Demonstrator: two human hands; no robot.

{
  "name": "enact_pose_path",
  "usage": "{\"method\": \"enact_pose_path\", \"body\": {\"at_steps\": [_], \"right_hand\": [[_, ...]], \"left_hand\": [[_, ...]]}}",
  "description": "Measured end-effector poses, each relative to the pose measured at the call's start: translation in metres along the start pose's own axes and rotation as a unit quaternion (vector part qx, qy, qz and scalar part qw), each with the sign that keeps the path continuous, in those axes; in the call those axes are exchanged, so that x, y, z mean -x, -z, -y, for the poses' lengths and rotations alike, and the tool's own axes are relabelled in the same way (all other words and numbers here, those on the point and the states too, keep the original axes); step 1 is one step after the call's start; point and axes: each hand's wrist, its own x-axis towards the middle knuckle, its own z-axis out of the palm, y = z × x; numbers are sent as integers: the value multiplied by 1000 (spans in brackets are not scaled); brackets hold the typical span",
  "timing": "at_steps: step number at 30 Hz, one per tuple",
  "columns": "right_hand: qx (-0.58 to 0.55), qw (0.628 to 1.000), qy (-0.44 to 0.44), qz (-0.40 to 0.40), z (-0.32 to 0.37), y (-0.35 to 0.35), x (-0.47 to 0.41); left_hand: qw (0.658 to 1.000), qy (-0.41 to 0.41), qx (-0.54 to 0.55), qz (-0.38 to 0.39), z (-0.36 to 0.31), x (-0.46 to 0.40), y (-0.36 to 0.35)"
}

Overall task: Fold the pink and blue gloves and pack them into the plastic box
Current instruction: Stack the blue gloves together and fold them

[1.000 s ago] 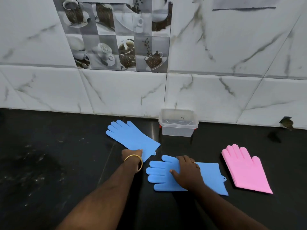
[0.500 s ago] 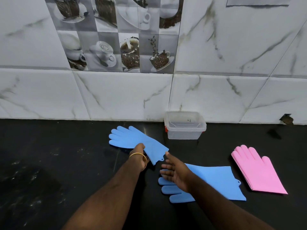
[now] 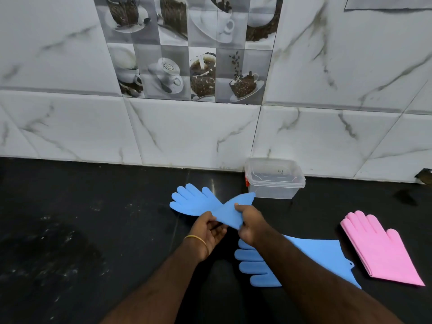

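Observation:
Both hands hold one blue glove (image 3: 198, 202) by its cuff end. My left hand (image 3: 207, 230) pinches the near edge and my right hand (image 3: 251, 222) grips the cuff, which is lifted and twisted; the glove's fingers still rest on the counter, pointing left. A second blue glove (image 3: 327, 258) lies flat under my right forearm, fingers toward the left. Pink gloves (image 3: 378, 249) lie stacked flat at the right, fingers pointing away from me. The clear plastic box (image 3: 274, 181) stands against the wall, just beyond the held glove, with nothing inside that I can see.
The gloves and box sit on a black stone counter (image 3: 81, 230) that ends at a marble-tiled wall (image 3: 187, 132). A small dark chip (image 3: 424, 176) marks the wall base at far right.
My right hand left the near blue glove and joined my left hand on the far blue glove. The cuff end has risen off the counter and twisted. The camera has moved closer.

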Motion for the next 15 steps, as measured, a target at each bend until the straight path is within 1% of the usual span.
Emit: {"method": "enact_pose_path", "body": {"at_steps": [3,5,6,8,11,14,15], "right_hand": [[15,1000,22,-11,7,-16,7],[10,999,35,-9,14,-27,14],[4,999,35,-4,17,-31,17],[-4,999,32,14,25,-35,26],[-4,999,35,33,38,-27,42],[-12,998,46,46,52,-2,58],[-12,997,50,51,58,10,63]], "left_hand": [[999,15,-36,-26,18,2,6],[998,17,-33,-48,27,-1,1],[999,21,-3,-44,29,-2,-5],[992,31,120,-13,29,-5,-18],[953,17,301,36,26,-5,-39],[907,-24,410,88,22,-2,-58],[893,-42,439,94,22,-1,-63]]}}
